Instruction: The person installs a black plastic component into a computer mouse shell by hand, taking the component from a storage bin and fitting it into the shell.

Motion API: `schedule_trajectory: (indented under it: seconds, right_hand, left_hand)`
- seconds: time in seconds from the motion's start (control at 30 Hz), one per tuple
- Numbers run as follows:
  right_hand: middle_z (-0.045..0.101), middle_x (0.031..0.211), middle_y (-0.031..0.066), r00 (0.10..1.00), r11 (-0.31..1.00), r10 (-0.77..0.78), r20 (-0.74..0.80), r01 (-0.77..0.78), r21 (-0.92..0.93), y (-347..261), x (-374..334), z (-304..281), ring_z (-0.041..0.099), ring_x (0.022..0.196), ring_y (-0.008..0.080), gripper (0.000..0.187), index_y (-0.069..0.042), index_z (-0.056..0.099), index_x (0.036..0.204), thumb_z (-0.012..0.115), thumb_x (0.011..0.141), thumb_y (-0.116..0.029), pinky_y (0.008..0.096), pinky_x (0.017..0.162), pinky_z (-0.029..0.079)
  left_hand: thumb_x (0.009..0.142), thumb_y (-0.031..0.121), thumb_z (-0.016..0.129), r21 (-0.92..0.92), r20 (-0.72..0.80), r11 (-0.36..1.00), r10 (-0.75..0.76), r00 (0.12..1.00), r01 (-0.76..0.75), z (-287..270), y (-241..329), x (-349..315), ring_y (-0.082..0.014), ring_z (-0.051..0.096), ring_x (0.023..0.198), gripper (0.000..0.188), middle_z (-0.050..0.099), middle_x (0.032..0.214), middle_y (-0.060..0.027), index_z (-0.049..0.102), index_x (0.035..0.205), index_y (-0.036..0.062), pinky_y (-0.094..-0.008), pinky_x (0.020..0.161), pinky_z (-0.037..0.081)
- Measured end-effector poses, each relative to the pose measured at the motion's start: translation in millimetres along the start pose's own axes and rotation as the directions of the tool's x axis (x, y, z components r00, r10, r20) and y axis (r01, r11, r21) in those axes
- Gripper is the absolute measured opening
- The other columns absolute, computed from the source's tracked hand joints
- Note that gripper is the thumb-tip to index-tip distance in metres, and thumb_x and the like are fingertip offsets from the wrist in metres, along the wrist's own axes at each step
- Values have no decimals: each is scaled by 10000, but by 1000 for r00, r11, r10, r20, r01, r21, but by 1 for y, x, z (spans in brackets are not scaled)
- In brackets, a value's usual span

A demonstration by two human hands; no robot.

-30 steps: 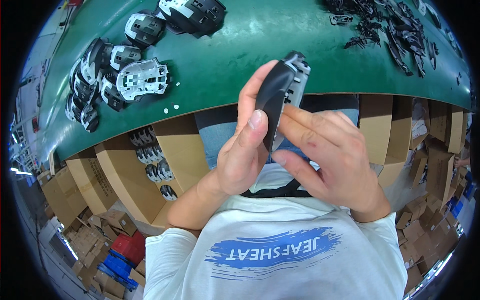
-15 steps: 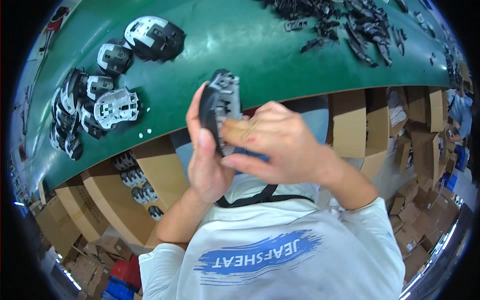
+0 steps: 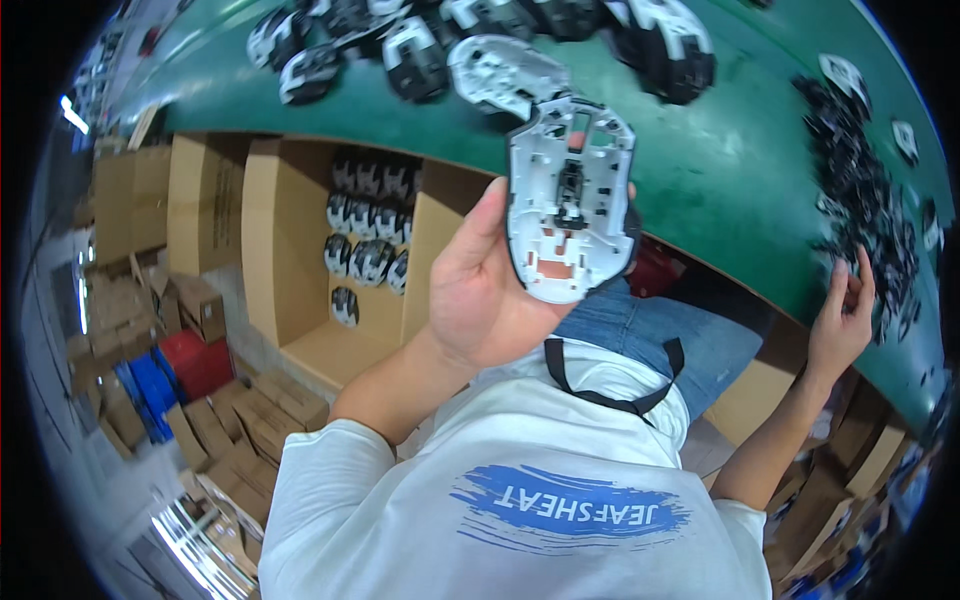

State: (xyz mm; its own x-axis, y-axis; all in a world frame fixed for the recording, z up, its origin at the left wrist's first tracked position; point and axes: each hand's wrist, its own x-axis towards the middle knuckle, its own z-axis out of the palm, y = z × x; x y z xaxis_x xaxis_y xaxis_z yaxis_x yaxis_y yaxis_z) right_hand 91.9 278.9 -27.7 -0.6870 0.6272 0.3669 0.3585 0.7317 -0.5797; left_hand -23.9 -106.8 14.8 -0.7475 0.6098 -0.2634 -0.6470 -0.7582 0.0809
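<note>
Holding a white-lined, black-backed curved plastic shell (image 3: 595, 230) in the left hand (image 3: 485, 290), hollow side up: grip closed round its edge, thumb one side, fingers behind. Black moulded plastic insert (image 3: 570, 195) sits mid-shell. Just beyond grip: loose white-and-black rounded shells (image 3: 415, 60) on green glossy desk (image 3: 725, 165). Left of grip: brown cardboard box (image 3: 430, 230), shell rows (image 3: 365, 260) inside. Far right of grip: right hand (image 3: 840, 325), fingers apart, nothing visibly pinched, by black plastic parts pile (image 3: 865, 190); contact unclear. My read: insert seated, rows boxed; desk shells still unboxed, completeness can't tell.
</note>
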Motion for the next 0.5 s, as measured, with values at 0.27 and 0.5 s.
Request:
schedule_trajectory:
  seconds: [0.27, 0.5]
  right_hand:
    - [643, 883, -11, 995, 984, -74, 62, 83, -156, 16, 7, 21, 479, 701, 70, 351, -55, 744, 1323, 745, 1030, -249, 269, 648, 434]
    - [698, 994, 2, 999, 992, 35, 37, -39, 118, 12, 2, 26, 571, 806, 70, 298, -21, 743, 1246, 766, 1022, -216, 232, 736, 478]
  left_hand:
    - [1111, 576, 352, -402, 55, 915, -6, 998, 27, 13, 7, -7, -487, 470, 1448, 726, 311, 1685, -287, 235, 1711, 184, -663, 1167, 412]
    - [1085, 602, 396, -325, 51, 946, 15, 999, 3, 15, 9, -11, -493, 534, 1375, 758, 327, 1661, -319, 235, 1710, 206, -654, 1078, 487]
